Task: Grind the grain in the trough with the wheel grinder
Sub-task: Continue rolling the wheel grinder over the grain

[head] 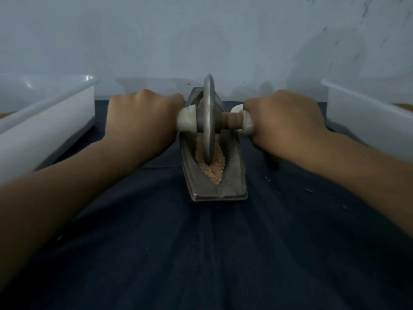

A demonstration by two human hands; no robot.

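Observation:
A grey metal boat-shaped trough (pixel 232 175) lies lengthwise in front of me on a dark cloth. Tan grain (pixel 214 173) fills its groove. A metal wheel grinder (pixel 209 117) stands upright on edge in the groove, its rim down in the grain. A wooden axle runs through the wheel, with white wrapping on both handle ends. My left hand (pixel 143 117) grips the left handle, fingers curled over it. My right hand (pixel 283 117) grips the right handle the same way.
A white plastic tub (pixel 44 117) stands at the left and another white tub (pixel 368 117) at the right. A pale wall rises close behind the trough. Small crumbs (pixel 308 190) lie scattered on the dark cloth (pixel 201 253) at the right.

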